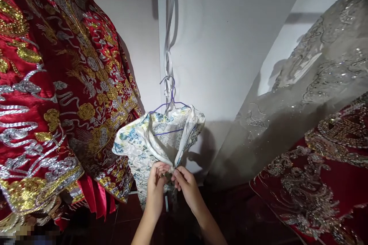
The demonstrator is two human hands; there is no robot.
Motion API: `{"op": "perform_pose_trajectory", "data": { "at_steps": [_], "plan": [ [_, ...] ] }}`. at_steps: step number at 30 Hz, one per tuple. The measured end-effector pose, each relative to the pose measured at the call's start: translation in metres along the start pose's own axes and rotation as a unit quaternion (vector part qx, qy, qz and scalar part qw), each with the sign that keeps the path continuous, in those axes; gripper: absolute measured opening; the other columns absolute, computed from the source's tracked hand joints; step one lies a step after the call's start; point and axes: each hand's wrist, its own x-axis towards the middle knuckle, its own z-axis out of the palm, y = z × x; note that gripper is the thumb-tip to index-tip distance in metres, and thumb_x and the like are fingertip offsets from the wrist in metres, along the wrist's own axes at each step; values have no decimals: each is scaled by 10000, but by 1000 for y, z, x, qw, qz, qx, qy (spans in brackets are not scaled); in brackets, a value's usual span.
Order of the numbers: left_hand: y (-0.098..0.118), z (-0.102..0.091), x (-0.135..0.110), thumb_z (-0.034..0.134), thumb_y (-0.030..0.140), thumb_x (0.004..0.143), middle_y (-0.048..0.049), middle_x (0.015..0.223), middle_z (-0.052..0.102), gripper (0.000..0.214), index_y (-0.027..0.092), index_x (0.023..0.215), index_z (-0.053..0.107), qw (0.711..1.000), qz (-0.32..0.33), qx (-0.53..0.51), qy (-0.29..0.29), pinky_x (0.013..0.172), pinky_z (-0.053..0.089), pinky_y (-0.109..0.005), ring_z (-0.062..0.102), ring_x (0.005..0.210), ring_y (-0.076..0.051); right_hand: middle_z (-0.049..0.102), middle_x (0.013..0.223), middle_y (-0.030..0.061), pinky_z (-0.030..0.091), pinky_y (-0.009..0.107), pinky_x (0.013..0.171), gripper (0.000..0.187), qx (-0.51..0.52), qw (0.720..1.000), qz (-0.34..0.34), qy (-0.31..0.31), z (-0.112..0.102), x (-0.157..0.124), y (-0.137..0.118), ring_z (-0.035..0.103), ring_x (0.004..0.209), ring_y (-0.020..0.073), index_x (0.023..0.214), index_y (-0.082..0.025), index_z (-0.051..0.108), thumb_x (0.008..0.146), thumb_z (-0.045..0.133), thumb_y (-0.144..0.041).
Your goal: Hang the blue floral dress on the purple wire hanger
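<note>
A small white dress with a blue and green floral print [143,143] hangs on a purple wire hanger [170,103] from a white strap [168,46] on the wall. My left hand [156,180] and my right hand [184,182] are both closed in a pinch on the dress's open back seam, low at the middle, fingertips almost touching each other. The dress's opening gapes above my hands, showing its white lining.
A large red robe with gold and silver embroidery [51,95] hangs close on the left. A sheer beaded grey gown [313,92] and another red embroidered garment [324,176] hang on the right. White wall [224,38] stands behind; dark floor lies below.
</note>
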Motion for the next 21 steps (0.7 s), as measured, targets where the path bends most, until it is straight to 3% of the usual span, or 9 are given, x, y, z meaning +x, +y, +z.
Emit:
{"op": "perform_pose_trajectory", "data": {
  "at_steps": [3,6,10,12,16,19,21],
  "plan": [
    [-21,-3,3,614,213,833,-75,1060,644,376,245,1197,528,994,33,106,-11,912,493,-338,630,1003,-218,571,562,1,346,262,460,491,-16,998,19,-49,-2,1,1,477,478,138,671,-213,568,829,584,-677],
    [-32,0,7,573,274,903,-100,1113,640,397,256,1288,481,985,40,154,-68,921,486,-353,623,1030,-229,530,450,-20,314,247,413,517,-12,993,64,-94,-4,3,-2,467,394,130,652,-210,543,834,559,-693],
    [-42,15,15,554,348,914,-82,906,665,214,214,1068,616,978,66,177,-84,784,501,-339,630,868,-246,609,469,11,273,230,370,507,-6,988,80,-131,-17,15,-24,459,337,112,661,-189,559,854,558,-658],
    [-47,25,18,546,349,913,-57,801,633,161,208,916,625,974,84,195,-79,713,476,-318,600,761,-228,653,513,28,251,224,357,478,3,993,56,-109,-28,30,-48,450,327,99,681,-179,572,871,562,-618],
    [-54,35,30,508,301,929,-23,713,559,204,215,746,542,953,106,267,-99,646,399,-294,535,669,-196,674,543,28,246,217,348,420,13,997,-49,-58,-42,77,-122,441,333,83,718,-170,601,873,600,-560],
    [-50,31,47,528,262,909,-10,673,536,221,214,695,501,933,109,322,-121,612,359,-288,515,636,-188,693,582,32,282,204,361,393,30,990,-115,-72,-38,103,-167,458,356,75,748,-167,619,881,606,-537],
    [-37,28,61,571,250,883,-5,655,538,210,212,686,507,925,98,337,-146,602,361,-285,527,626,-186,694,591,30,299,195,373,382,36,987,-136,-79,-32,109,-181,463,369,71,755,-168,621,895,591,-523]
  ]
}}
